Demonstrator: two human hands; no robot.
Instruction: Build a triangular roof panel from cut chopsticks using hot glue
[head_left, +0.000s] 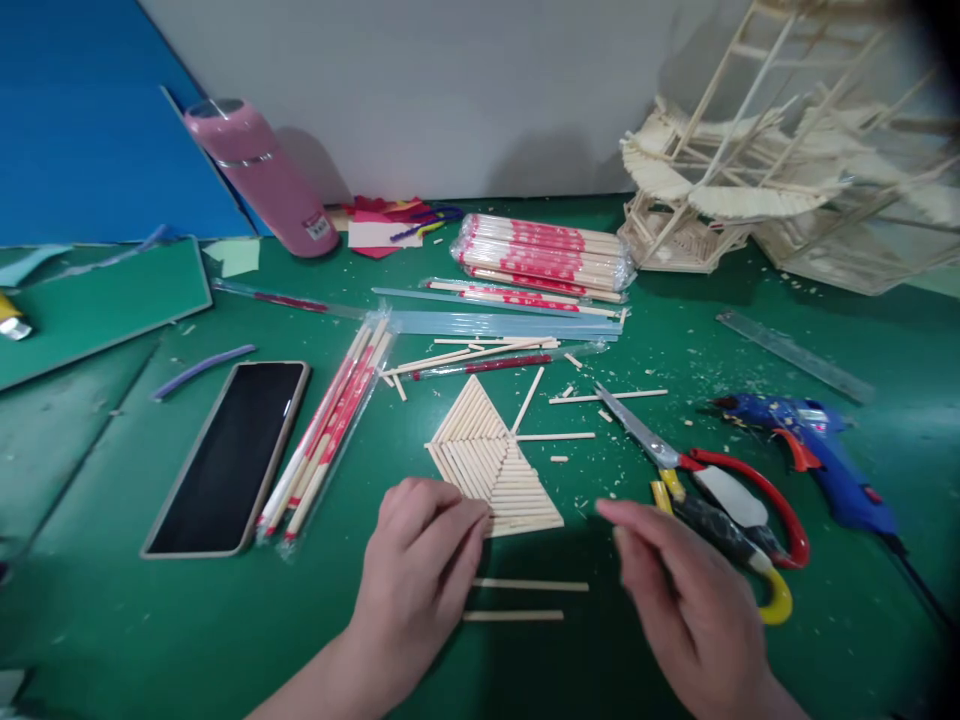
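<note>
A flat panel of glued wooden sticks (491,455) lies on the green table (135,600), shaped like a triangle. My left hand (420,570) rests palm down with its fingertips on the panel's near left edge. Beside it, two loose sticks (525,600) lie side by side. My right hand (686,600) hovers to the right of the panel, fingers loosely curled and holding nothing. Just past it lie scissors (712,490) with red and yellow handles.
A phone (232,455) lies at left beside wrapped chopsticks (330,435). More chopstick packs (540,255), a pink bottle (262,175), a blue glue gun (817,455), a ruler (795,355) and a stick model (787,160) stand farther back. Offcuts litter the mat.
</note>
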